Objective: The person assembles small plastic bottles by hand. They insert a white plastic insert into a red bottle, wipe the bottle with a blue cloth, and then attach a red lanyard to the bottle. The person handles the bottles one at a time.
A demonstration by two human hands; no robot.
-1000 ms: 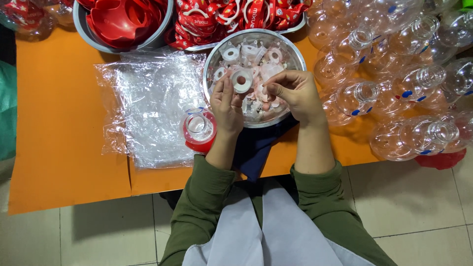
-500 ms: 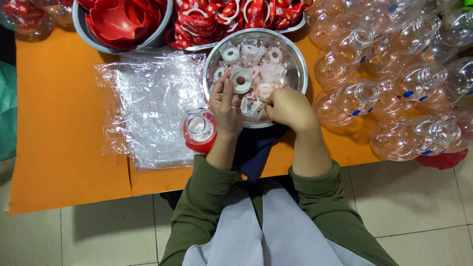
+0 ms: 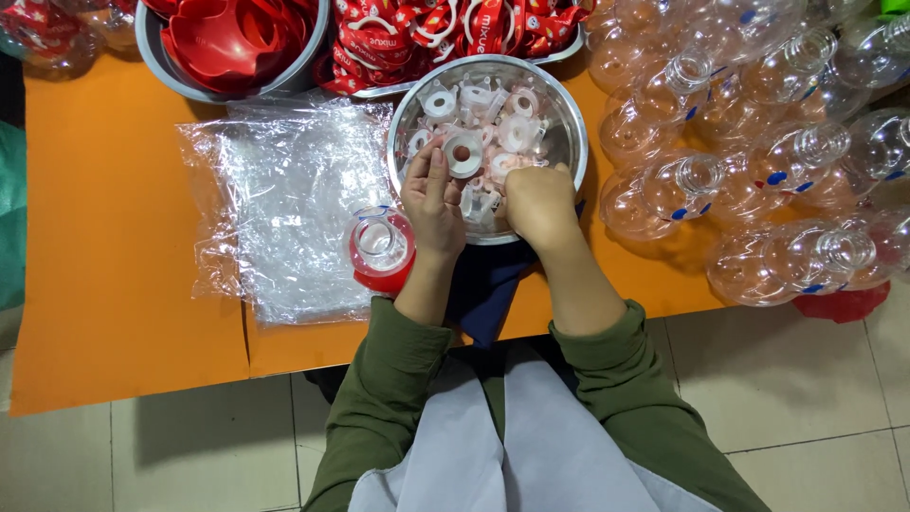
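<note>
A round metal bowl (image 3: 570,121) on the orange table holds a pile of white plastic rings (image 3: 464,153). My left hand (image 3: 432,202) reaches in from the near rim, fingers stretched out flat and resting on the rings. My right hand (image 3: 540,205) is beside it at the bowl's near edge, fingers curled down into the pile and closed on rings, which my knuckles mostly hide. A small clear container with a red base (image 3: 379,248) stands just left of my left wrist.
Crumpled clear plastic bags (image 3: 284,199) lie left of the bowl. Many clear round bottles (image 3: 758,161) crowd the right side. At the back are a grey basin of red parts (image 3: 227,43) and a tray of red strips (image 3: 455,28). A dark blue cloth (image 3: 479,284) hangs over the near table edge (image 3: 114,284).
My right hand has slid from the bowl's right rim toward the middle and curled its fingers into the rings. My left hand has stayed on the pile.
</note>
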